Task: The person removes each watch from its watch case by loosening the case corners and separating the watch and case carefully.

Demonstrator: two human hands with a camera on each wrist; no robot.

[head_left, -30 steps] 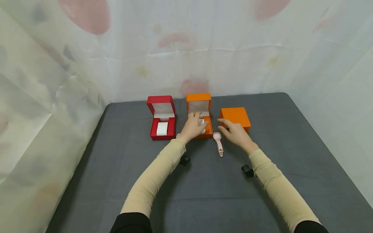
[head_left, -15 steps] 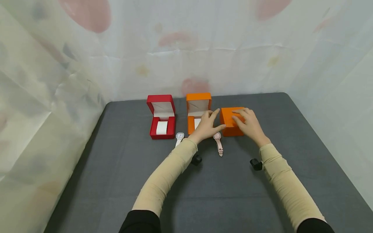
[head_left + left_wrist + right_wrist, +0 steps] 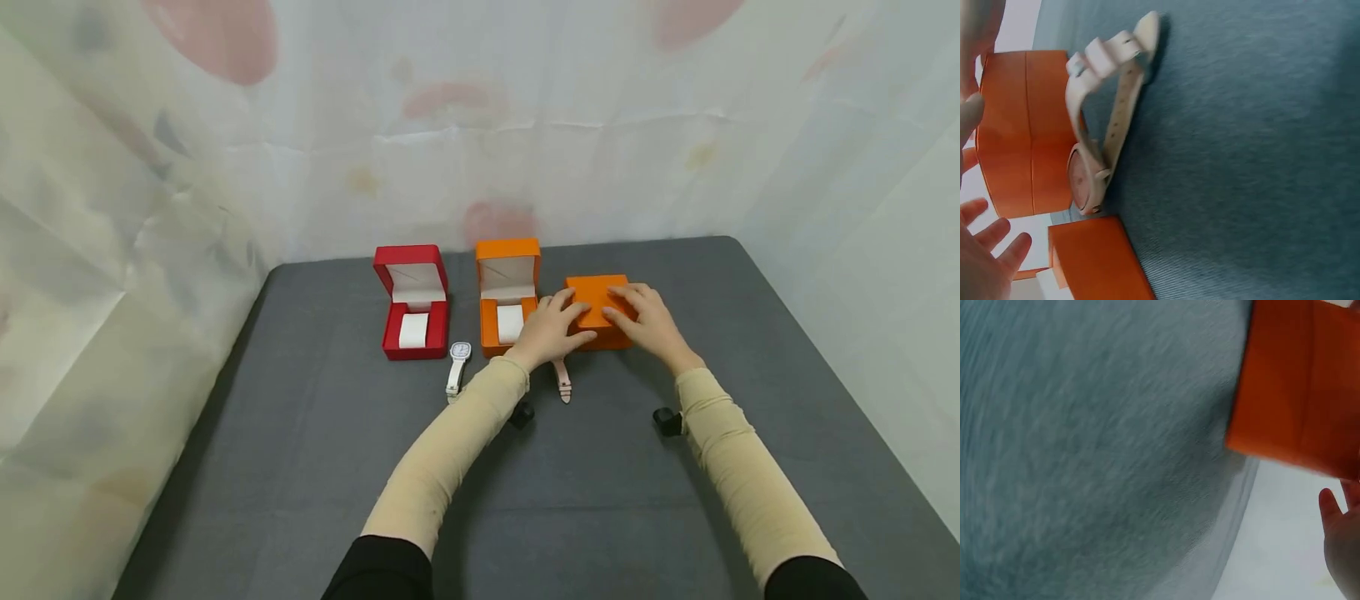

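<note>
Dark grey table (image 3: 585, 500), pale sheeting behind. Both spread hands, left hand (image 3: 551, 327) and right hand (image 3: 648, 321), rest on the closed orange box (image 3: 592, 293), half hiding the pink watch (image 3: 561, 379).

Orange box (image 3: 1300, 387) on grey cloth (image 3: 1085, 456), fingertips (image 3: 1341, 534) nearby

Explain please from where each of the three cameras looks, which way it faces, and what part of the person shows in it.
Head: looks forward and down at the grey table; left hand, right hand and both sleeves show, both hands on the closed orange box.
Left wrist: low over the table, facing the pink watch; left fingertips show.
Right wrist: low, blurred, facing the closed orange box; right fingertips show.
Shared: the closed orange box appears in all three.
</note>
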